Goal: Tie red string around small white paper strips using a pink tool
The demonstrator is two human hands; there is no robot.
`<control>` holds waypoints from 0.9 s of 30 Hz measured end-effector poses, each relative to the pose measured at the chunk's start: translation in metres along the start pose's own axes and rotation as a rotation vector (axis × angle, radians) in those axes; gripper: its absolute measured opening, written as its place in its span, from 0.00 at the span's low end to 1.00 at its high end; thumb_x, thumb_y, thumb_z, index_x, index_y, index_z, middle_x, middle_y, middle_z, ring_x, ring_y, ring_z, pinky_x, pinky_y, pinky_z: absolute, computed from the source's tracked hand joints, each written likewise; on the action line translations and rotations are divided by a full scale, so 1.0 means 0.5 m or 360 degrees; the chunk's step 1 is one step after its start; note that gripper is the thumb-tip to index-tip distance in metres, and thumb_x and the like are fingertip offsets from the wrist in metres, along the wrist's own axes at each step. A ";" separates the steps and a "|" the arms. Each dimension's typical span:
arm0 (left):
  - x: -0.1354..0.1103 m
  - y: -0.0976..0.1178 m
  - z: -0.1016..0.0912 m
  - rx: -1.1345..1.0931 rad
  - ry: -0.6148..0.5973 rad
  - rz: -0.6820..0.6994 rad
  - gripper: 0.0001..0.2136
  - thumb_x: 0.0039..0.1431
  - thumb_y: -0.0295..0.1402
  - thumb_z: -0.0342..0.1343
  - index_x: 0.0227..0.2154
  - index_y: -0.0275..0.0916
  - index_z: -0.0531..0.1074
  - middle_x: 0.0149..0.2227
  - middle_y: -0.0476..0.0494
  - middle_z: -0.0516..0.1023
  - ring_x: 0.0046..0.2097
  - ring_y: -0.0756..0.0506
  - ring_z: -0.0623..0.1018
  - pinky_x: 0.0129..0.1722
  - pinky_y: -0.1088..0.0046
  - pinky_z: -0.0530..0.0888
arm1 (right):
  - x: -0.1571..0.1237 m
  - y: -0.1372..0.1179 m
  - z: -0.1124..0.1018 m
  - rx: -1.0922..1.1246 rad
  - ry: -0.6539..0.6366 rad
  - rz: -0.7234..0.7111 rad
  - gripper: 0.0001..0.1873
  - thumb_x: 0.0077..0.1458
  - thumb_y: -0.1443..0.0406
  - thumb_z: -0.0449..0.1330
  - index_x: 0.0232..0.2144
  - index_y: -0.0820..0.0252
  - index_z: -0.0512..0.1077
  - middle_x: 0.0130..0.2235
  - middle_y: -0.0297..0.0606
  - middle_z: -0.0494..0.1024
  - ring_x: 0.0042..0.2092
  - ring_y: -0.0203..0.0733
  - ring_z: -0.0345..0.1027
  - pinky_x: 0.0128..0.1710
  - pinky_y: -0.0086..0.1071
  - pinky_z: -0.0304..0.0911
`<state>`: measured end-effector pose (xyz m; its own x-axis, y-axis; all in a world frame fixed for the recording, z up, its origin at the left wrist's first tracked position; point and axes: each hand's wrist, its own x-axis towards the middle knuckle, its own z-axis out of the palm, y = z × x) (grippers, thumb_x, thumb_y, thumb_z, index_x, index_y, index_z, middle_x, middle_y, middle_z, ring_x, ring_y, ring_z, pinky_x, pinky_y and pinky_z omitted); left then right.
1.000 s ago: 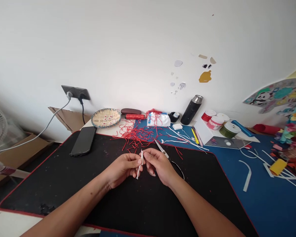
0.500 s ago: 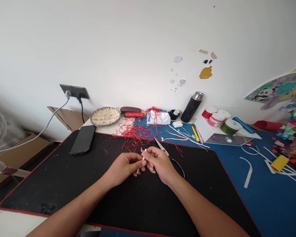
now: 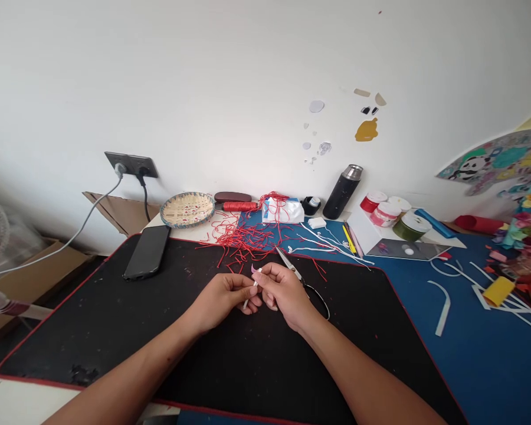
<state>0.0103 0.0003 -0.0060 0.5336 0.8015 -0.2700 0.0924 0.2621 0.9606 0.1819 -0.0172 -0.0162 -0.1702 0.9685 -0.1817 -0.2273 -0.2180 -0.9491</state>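
The left hand (image 3: 219, 301) pinched a white strip (image 3: 255, 284) tightly between thumb and fingers, apparently steadying it; the right hand (image 3: 288, 292) pinched its upper end just above. Scissors (image 3: 287, 261) lay beyond that grip, presumably within reach.

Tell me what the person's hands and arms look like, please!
The left forearm and right forearm are bare in view: no sleeves, watch or bracelet. The left hand and right hand wear no gloves, and no rings show. A small spot marks the left forearm.
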 end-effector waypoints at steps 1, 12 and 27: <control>0.000 0.001 0.000 -0.0016 0.0008 -0.0009 0.21 0.50 0.52 0.68 0.29 0.35 0.82 0.30 0.42 0.84 0.29 0.47 0.79 0.32 0.72 0.75 | 0.000 -0.001 0.000 0.0000 0.0002 -0.0002 0.22 0.50 0.49 0.70 0.29 0.59 0.70 0.15 0.22 0.63 0.16 0.28 0.50 0.14 0.23 0.44; -0.002 0.009 0.003 -0.0040 -0.0015 0.0019 0.19 0.51 0.50 0.69 0.27 0.35 0.80 0.27 0.44 0.82 0.28 0.48 0.77 0.32 0.72 0.73 | -0.003 -0.004 -0.001 0.0013 -0.0009 -0.0015 0.21 0.52 0.49 0.69 0.29 0.59 0.70 0.15 0.22 0.63 0.16 0.28 0.51 0.14 0.23 0.45; -0.004 0.009 -0.004 0.0030 0.0040 0.0175 0.19 0.60 0.50 0.62 0.28 0.36 0.78 0.27 0.44 0.81 0.29 0.47 0.76 0.32 0.72 0.73 | 0.000 -0.001 -0.002 0.0057 -0.0029 -0.0043 0.21 0.54 0.49 0.68 0.31 0.59 0.70 0.16 0.22 0.63 0.16 0.28 0.51 0.14 0.22 0.46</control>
<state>0.0080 0.0009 -0.0011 0.5199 0.8382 -0.1645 0.0507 0.1619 0.9855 0.1830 -0.0171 -0.0160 -0.1809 0.9718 -0.1510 -0.2664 -0.1963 -0.9437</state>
